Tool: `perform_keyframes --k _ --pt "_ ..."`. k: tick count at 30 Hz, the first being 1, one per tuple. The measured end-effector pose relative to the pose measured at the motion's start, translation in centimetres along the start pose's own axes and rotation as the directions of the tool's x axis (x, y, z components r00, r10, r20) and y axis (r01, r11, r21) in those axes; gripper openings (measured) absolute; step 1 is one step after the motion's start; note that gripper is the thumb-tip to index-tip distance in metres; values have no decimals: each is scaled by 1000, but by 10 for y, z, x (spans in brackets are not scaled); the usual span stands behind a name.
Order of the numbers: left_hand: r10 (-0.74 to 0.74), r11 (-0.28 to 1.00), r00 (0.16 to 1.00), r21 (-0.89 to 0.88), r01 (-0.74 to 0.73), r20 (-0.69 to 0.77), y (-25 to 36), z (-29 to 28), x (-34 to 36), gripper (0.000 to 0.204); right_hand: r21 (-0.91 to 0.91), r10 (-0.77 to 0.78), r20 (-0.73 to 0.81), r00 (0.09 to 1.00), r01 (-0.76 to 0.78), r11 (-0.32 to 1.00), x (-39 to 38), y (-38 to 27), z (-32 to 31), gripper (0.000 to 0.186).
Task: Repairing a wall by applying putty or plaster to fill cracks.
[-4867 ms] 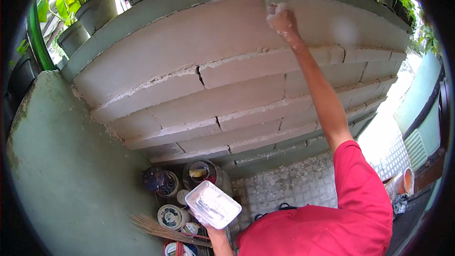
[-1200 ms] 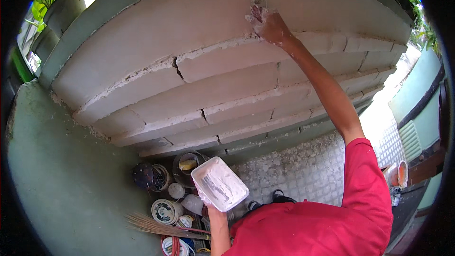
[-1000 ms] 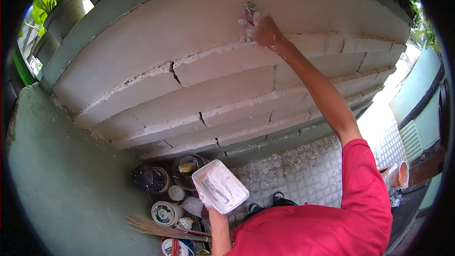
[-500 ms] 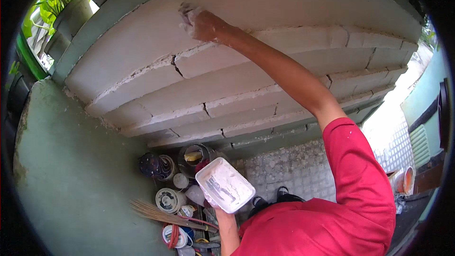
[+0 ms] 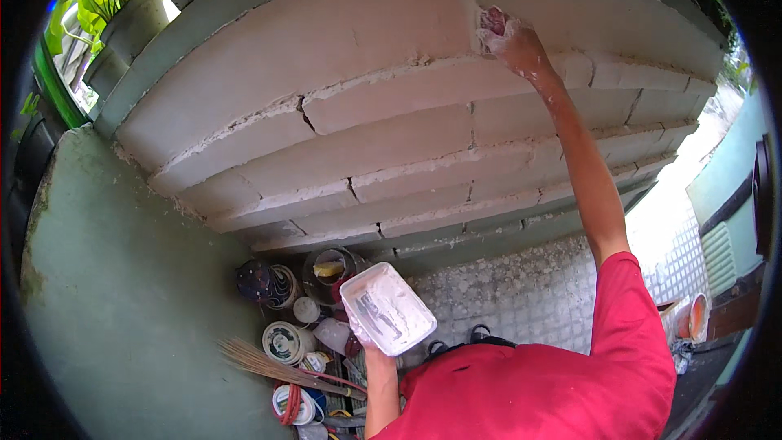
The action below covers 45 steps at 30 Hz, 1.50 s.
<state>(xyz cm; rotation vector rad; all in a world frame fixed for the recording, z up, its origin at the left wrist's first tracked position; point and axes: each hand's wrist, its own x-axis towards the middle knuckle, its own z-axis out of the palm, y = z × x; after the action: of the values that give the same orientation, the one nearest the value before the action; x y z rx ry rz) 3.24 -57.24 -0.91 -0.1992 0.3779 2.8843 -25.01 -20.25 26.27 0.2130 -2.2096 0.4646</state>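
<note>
Right hand (image 5: 515, 42) is up at the wall's top band (image 5: 366, 20), right of its middle, fingers curled round a small reddish tool (image 5: 493, 19). Tool is mostly covered by fingers and smeared white; its front edge looks to be at the wall face, but can't confirm contact. Raised pale streak runs just left of it.

Edges: green cap (image 5: 199, 24) arches above the hand, well apart at the left end. Rough top ledge (image 5: 366, 84) passes just below the hand, more ledges stepping down under it. Dark crack (image 5: 305, 114) cuts that ledge left of centre. Top band stretches both ways along the wall from the hand, with more length to the left.

Left hand (image 5: 363, 337) holds the white tray (image 5: 414, 295) by its left side, low and near the body, tilted. Some fingers are hidden underneath, so full grip can't be told. Whitish paste (image 5: 397, 300) spread inside, grey bottom showing through in streaks.

Tight side is left: dark bucket (image 5: 352, 261) just behind the tray, lidded tub (image 5: 285, 342) and broom (image 5: 252, 356) between it and the green side wall (image 5: 122, 277). Tiled floor (image 5: 513, 297) spans right of the tray, from shoes (image 5: 481, 332) to wall foot.
</note>
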Motion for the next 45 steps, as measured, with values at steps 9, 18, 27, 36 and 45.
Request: perform_keyframes --k 9,18,27,36,45 --pt "72 997 996 -25 -71 48 19 -3 -12 63 27 111 -124 986 -109 994 -6 -70 40 31" --pt "148 988 989 36 -148 10 51 -28 -22 65 120 55 -94 994 -44 992 16 -186 88 27" --pt "196 979 981 50 -196 9 70 -40 -33 67 227 288 3 958 -281 933 12 -155 33 35" --pt "236 969 972 79 -234 -15 82 -56 -37 69 -102 -7 -86 996 -2 995 11 -203 129 26" --pt "187 977 982 97 -189 34 80 -58 -35 69 292 223 -269 937 -142 946 -12 -154 57 24"
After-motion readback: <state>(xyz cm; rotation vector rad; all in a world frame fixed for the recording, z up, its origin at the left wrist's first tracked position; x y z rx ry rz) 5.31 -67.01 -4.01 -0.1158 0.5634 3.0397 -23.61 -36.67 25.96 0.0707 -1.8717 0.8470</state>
